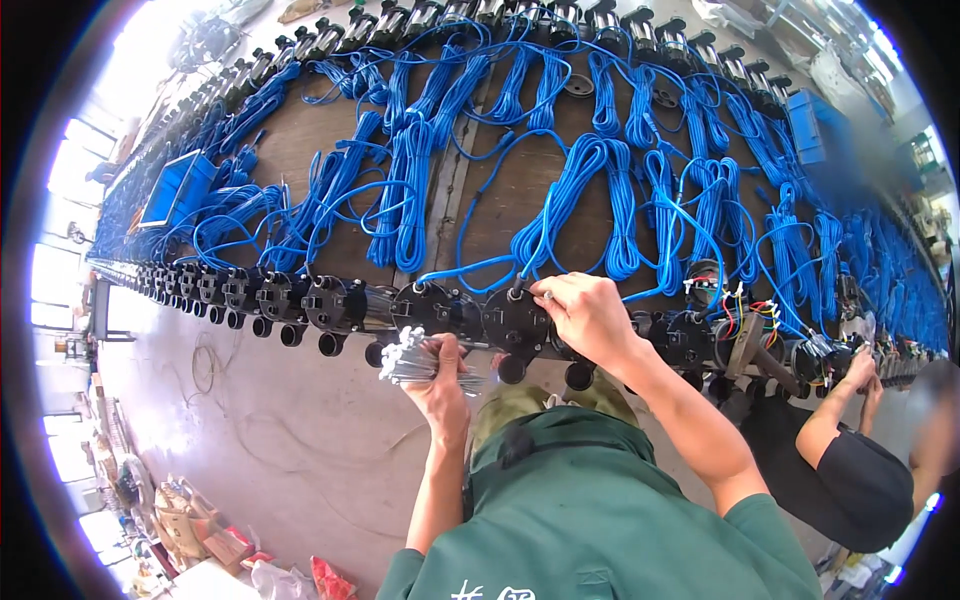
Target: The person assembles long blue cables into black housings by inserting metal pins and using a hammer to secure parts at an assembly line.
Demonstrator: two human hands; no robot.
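Observation:
My left hand (437, 385) is closed round a bundle of long thin metal rods (408, 357) with pale, knobbed ends, which look like long screws. It is held just in front of the row of black pump-like units. My right hand (588, 315) pinches a small pale metal piece at the right edge of a black round end cap (514, 322). The fingers hide most of that piece. A blue cable (470, 271) runs to the cap on the left, and another enters the top of the cap by my right hand. Coiled blue cable (567, 190) lies just behind.
Blue cable coils cover the brown tabletop (500, 200). Blue bins (178, 190) stand at the left and far right. More black units line the far edge. To my right, a person (850, 470) works at a unit with exposed coloured wires (742, 318). Bags (330, 580) lie lower left.

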